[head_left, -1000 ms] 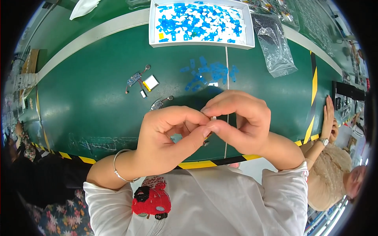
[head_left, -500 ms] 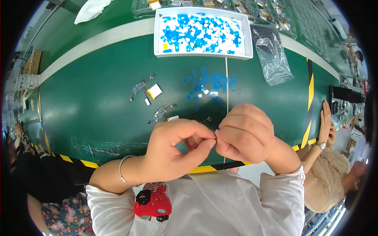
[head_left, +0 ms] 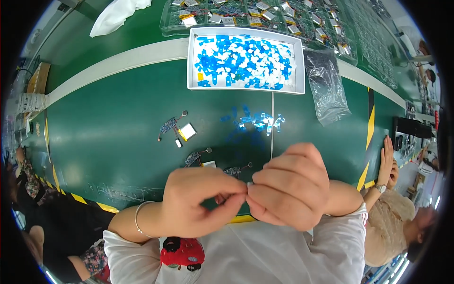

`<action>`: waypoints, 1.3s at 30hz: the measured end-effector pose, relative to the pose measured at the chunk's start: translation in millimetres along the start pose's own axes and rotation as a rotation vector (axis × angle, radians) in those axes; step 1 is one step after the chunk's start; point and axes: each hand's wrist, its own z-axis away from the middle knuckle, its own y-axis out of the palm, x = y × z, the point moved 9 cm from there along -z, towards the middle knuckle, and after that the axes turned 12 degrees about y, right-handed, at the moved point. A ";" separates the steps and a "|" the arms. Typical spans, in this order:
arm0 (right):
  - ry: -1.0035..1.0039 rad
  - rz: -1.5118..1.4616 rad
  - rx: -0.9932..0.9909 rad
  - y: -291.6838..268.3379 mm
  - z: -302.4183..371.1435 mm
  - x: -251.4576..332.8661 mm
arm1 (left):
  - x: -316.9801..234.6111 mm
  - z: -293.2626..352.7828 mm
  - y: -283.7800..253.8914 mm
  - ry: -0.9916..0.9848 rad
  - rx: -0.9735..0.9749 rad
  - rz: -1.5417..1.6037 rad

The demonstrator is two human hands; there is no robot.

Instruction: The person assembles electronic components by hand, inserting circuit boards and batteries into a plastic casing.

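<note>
My left hand [head_left: 203, 201] and my right hand [head_left: 292, 189] meet fingertip to fingertip over the table's near edge. Both are closed in a pinch. A tiny pale bit shows where the fingers touch; its kind is too small to tell. Just beyond the left hand lies a small circuit board [head_left: 231, 171] with a round part on wires, partly covered by my fingers. A second board [head_left: 192, 158] with a silver battery [head_left: 208, 164] sits to its left. Farther off rests another board [head_left: 168, 125], wired to a silver and yellow battery [head_left: 187, 131] and a small white connector [head_left: 178, 143].
Loose blue film pieces [head_left: 257, 123] lie mid-table. Behind them stands a white box [head_left: 246, 90] of blue and white pieces, beside a clear plastic bag [head_left: 328, 97]. Trays of battery assemblies [head_left: 265, 16] are at the back. Other people sit left and right; one person's hand [head_left: 387, 161] touches the table.
My joined hands have drawn a little left and toward my body, still pinched together. More of the nearest board now shows beyond them. The whole view has shifted, showing more of the back trays.
</note>
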 end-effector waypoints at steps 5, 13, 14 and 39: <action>0.027 -0.108 0.041 4.9 1.2 -7.3 | -7.0 6.5 4.8 0.081 0.007 -0.092; 0.001 -0.106 0.054 5.5 5.7 -10.8 | -3.8 5.8 -1.0 0.106 0.009 -0.117; 0.008 -0.109 0.080 7.3 6.0 -10.3 | -8.6 5.4 0.3 0.166 0.035 -0.188; -0.145 -0.102 0.080 4.5 19.5 11.4 | 0.6 17.8 12.6 -0.066 0.013 0.082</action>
